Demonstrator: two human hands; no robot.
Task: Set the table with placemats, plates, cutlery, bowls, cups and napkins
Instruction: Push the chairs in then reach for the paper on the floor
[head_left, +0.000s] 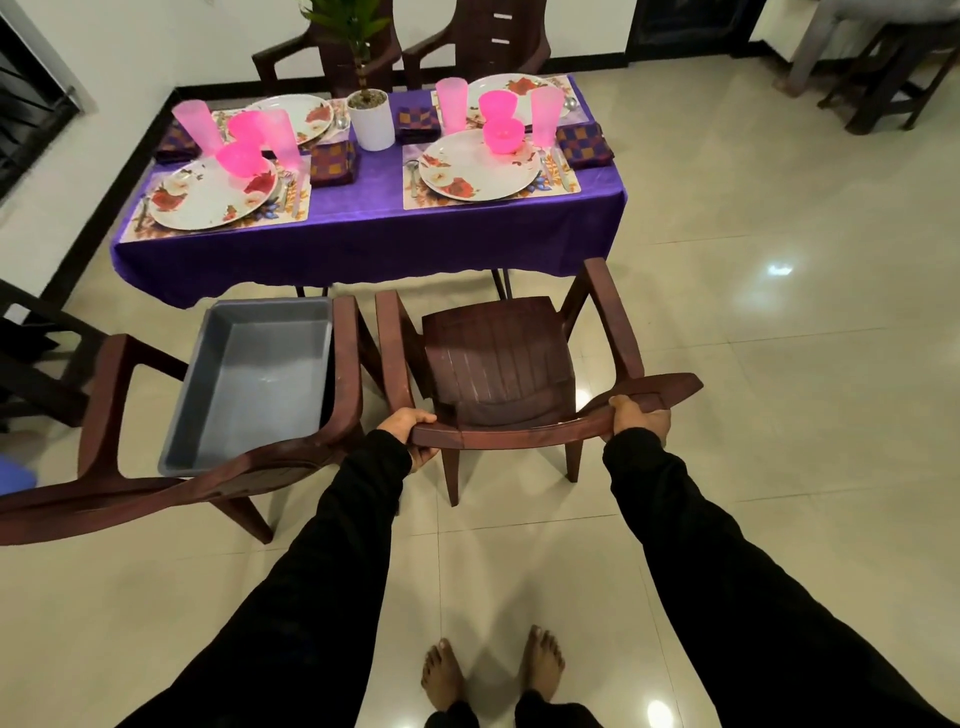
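Note:
A table with a purple cloth (363, 234) carries several place settings. Each has a floral placemat (563, 188), a floral white plate (478, 166), a pink bowl (503, 135), a pink cup (451, 103), cutlery (545, 166) and a checked purple napkin (584, 145). In front of the table stands a dark brown plastic chair (498, 358). My left hand (415, 431) grips the left end of its backrest top. My right hand (641, 418) grips the right end of the same rail.
A second brown chair (343, 364) to the left holds a grey plastic tub (249, 379). A white pot with a green plant (370, 119) stands mid-table. More chairs stand behind the table, and dark stools at far right. My bare feet are on the glossy tiled floor.

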